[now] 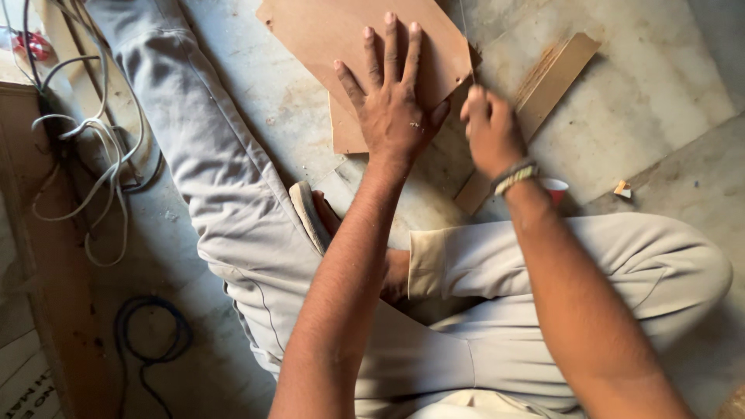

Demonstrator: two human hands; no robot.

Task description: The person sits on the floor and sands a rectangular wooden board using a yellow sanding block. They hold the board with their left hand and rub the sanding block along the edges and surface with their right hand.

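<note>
The left hand [393, 109] is pressed flat, fingers spread, on the brown board [326, 35] lying on the stone floor [652, 85]. The right hand [490, 128] is closed around a thin blade [466, 31] at the board's edge. If pressure is eased, the board could shift and the cut wander.

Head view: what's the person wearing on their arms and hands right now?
Both forearms are bare, with no sleeves or gloves. The right hand has a beaded band of grey and pale beads around the wrist. The left hand wears nothing visible.

Right hand [490, 133] blurred; brown board [341, 39] cut off at top edge.
</note>
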